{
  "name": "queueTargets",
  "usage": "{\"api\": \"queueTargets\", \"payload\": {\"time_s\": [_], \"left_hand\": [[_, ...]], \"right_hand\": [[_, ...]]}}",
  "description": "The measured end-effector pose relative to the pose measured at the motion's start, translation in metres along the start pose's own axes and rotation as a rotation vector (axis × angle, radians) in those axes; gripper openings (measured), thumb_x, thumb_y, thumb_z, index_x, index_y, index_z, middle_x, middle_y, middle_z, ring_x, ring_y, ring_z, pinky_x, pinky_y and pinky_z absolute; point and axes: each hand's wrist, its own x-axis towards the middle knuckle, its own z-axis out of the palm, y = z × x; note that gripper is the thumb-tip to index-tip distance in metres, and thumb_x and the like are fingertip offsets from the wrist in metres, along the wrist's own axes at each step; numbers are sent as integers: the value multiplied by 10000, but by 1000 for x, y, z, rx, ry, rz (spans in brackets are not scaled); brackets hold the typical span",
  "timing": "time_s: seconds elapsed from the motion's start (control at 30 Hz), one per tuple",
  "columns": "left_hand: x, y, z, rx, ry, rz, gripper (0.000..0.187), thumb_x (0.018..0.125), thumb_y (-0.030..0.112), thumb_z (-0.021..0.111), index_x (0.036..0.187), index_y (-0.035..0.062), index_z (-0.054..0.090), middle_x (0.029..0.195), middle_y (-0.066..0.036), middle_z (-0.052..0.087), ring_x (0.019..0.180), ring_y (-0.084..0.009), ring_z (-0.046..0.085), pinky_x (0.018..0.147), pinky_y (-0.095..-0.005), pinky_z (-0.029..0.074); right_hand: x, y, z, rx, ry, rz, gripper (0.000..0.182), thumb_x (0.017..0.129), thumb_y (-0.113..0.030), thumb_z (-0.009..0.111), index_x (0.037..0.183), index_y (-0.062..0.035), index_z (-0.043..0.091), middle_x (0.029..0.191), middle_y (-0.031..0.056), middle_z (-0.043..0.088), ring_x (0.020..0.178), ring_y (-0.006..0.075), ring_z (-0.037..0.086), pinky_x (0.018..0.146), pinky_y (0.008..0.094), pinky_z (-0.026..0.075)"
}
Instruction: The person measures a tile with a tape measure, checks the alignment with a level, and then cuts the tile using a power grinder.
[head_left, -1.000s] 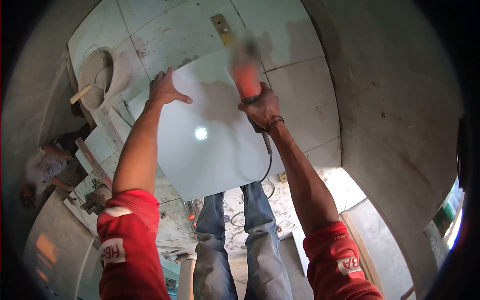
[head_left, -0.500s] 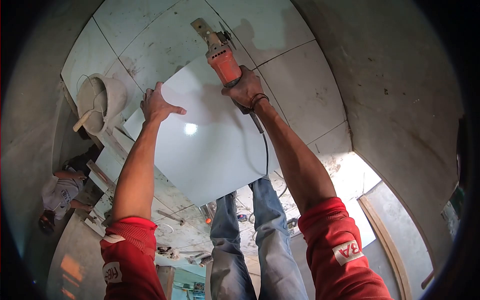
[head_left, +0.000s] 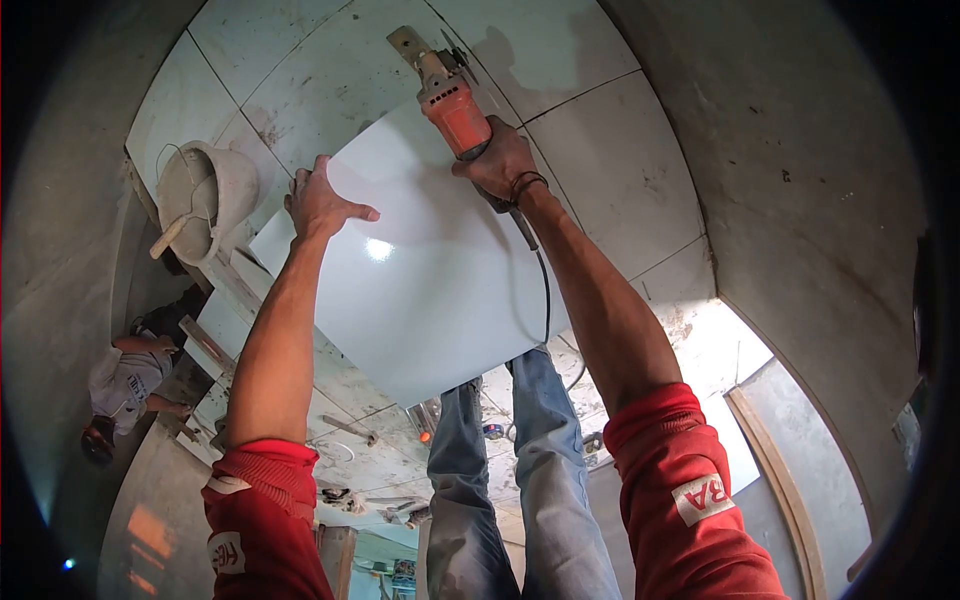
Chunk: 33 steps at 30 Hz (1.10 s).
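Observation:
A large glossy white tile [head_left: 410, 290] lies at an angle over the tiled floor, its near corner close to my legs. My left hand [head_left: 326, 203] grips its upper left edge, thumb across the top face and fingertips over the edge. My right hand [head_left: 500, 160] is wrapped round the rear of an orange angle grinder [head_left: 458, 118] above the tile's far right edge. The grinder's disc [head_left: 455, 52] and flat guard [head_left: 408, 45] point away from me. Its black cord [head_left: 546, 290] runs back over the tile toward my legs.
A bucket [head_left: 232, 185] with a wooden-handled tool stands left of the tile. Wood strips [head_left: 205, 345] lie nearer on that side. Another person [head_left: 130, 375] is at the far left. Tools and debris [head_left: 345, 430] lie around my feet. A grey wall [head_left: 790, 160] rises on the right.
The view has shifted slightly. Both hands keep their holds, and the grinder and tile show no clear movement relative to each other.

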Motion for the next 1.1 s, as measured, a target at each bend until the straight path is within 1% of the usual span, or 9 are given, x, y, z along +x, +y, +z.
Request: {"api": "queueTargets", "payload": {"time_s": [0.1,0.17,0.5,0.57,0.8,0.87,1.1], "left_hand": [[0,0,0,-12,-5,7,1316,462,390,1099,1575,178,430,1507,-164,545,1482,-349,434,1255,-548,344],[-2,1,0,9,18,-7,1311,458,395,1099,1569,175,437,1503,-166,545,1473,-351,439,1258,-551,337],[-2,0,1,-17,27,0,1343,445,382,1103,1587,173,428,1514,-173,533,1479,-351,436,1266,-563,320],[-5,2,0,-47,62,26,1330,426,310,1105,1566,109,449,1472,-226,554,1446,-410,463,1238,-550,358],[-4,2,0,-43,57,22,1334,428,304,1104,1571,113,445,1473,-224,554,1448,-408,457,1241,-540,358],[-1,0,2,-31,32,11,1341,434,362,1106,1581,168,439,1526,-173,525,1484,-356,435,1267,-577,313],[1,-1,2,-37,26,8,1346,440,369,1105,1588,165,434,1524,-192,532,1491,-369,429,1276,-602,295]], "right_hand": [[2,0,0,4,-10,-8,774,595,-335,877,1239,22,636,1094,208,753,994,344,738,930,419,589],[3,-1,-2,-8,-43,31,809,600,-321,896,1289,9,630,1184,219,761,1096,373,753,1008,421,602],[7,0,-3,-23,-67,37,804,598,-340,905,1278,-6,634,1179,207,762,1086,368,751,998,417,601],[6,0,-4,-32,-69,27,802,601,-342,908,1275,-7,632,1182,206,760,1092,367,749,1002,417,600],[7,-1,-4,-42,-67,33,800,605,-339,911,1279,-10,632,1189,204,760,1093,368,750,1008,420,600],[8,-1,-5,-38,-75,42,802,603,-344,910,1278,-9,634,1185,205,761,1086,371,751,1007,422,601],[9,-3,-5,-63,-87,50,783,607,-347,908,1262,-8,645,1172,205,765,1082,372,752,1000,426,603]]}}
